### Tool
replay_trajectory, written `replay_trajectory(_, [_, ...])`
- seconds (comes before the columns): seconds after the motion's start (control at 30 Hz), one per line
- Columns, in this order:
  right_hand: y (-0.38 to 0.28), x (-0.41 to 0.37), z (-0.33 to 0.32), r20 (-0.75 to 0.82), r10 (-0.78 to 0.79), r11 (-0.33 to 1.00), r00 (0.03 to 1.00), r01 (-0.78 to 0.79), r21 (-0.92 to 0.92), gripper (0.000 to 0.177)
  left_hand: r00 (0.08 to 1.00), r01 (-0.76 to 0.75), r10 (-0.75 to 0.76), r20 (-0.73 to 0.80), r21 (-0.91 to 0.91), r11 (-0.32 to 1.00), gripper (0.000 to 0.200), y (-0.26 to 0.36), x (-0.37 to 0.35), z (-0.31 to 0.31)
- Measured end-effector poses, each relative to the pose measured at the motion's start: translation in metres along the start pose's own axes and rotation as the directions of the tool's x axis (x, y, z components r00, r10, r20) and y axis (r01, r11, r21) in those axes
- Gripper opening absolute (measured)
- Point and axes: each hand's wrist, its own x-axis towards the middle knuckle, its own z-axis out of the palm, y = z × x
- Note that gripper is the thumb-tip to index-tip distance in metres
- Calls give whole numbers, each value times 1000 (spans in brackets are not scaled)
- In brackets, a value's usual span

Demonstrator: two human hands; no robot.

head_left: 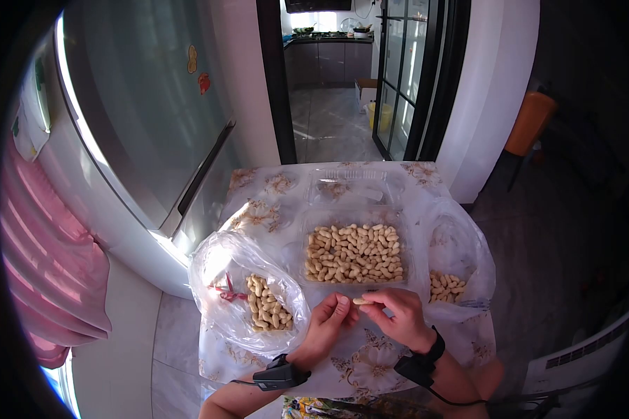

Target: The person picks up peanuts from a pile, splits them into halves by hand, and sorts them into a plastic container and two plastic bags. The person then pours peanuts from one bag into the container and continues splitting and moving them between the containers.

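Observation:
My right hand (398,316) pinches a single peanut (359,301) in its shell between thumb and fingertips. Close beside it, my left hand (327,322) is closed, with the thumb pressed against curled fingers; whatever lies in it is hidden. Both hands are just in front of a clear plastic box (408,269) holding many unshelled peanuts (353,253). Left of my left hand lies an open clear plastic bag (220,314) with peanuts (265,307) and a red tie in it. To the right, another clear bag (461,241) holds a smaller heap of peanuts (446,286).
A floral-patterned cover lies on the table (370,363). The box's clear lid (349,187) extends toward the far edge. A refrigerator (147,119) stands at the left, an orange chair (531,122) at the right. Beyond the table, a doorway with a glass-paned door (402,77) leads to a kitchen.

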Motion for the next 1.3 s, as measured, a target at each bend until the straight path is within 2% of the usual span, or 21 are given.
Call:
replay_trajectory(0.03, [-1,0,-1,0,0,1000,1000,0,0,21,1000,-7,7,7,5,1000,30,1,0,0])
replay_trajectory(0.1, [-4,1,-3,-147,-54,998,988,50,-31,20,1000,-14,14,14,10,1000,30,2,-1,0])
replay_trajectory(0.13, [-6,0,-4,-146,-55,998,988,51,-30,20,1000,11,-11,16,19,1000,29,3,-1,0])
replay_trajectory(0.23, [-6,-2,-7,-421,-39,995,906,-2,-97,20,999,25,-26,18,44,999,28,4,-1,0])
replay_trajectory(0.33, [-7,-4,-9,-455,-10,995,890,-38,-97,20,1000,21,-21,17,37,999,30,4,-1,0])
replay_trajectory(0.47, [-6,-4,-9,-413,-53,993,909,6,-116,20,1000,-7,6,11,57,998,31,6,-2,2])
replay_trajectory(0.67, [-27,14,-25,-361,19,995,932,-53,-86,20,1000,-2,1,25,35,999,30,1,-1,-2])
replay_trajectory(0.8, [-33,18,-44,-360,-37,973,932,-49,-227,17,999,-16,15,29,60,998,30,6,-4,-1])
replay_trajectory(0.9, [-30,13,-57,-485,109,950,868,-234,-206,15,999,-18,17,27,27,999,30,6,-5,-1])
replay_trajectory(1.07, [-9,3,-83,-549,27,927,835,-227,-298,12,997,-48,47,61,22,999,30,5,-4,-1])
replay_trajectory(1.13, [-1,-5,-93,-472,208,882,857,-373,-289,17,997,-45,44,61,15,999,30,4,-4,-1])
replay_trajectory(1.17, [0,-6,-96,-471,206,881,857,-372,-292,17,998,-38,37,60,12,999,30,3,-3,-1])
replay_trajectory(1.23, [0,-6,-99,-340,254,785,905,-398,-475,23,997,-38,37,64,20,999,30,2,-3,-2])
replay_trajectory(1.27, [-2,-4,-98,-338,259,781,905,-402,-478,23,997,-36,34,68,30,999,29,1,-2,-1])
replay_trajectory(1.3, [-5,3,-92,-314,202,831,928,-332,-446,25,997,-29,27,70,26,999,29,-1,-1,-1])
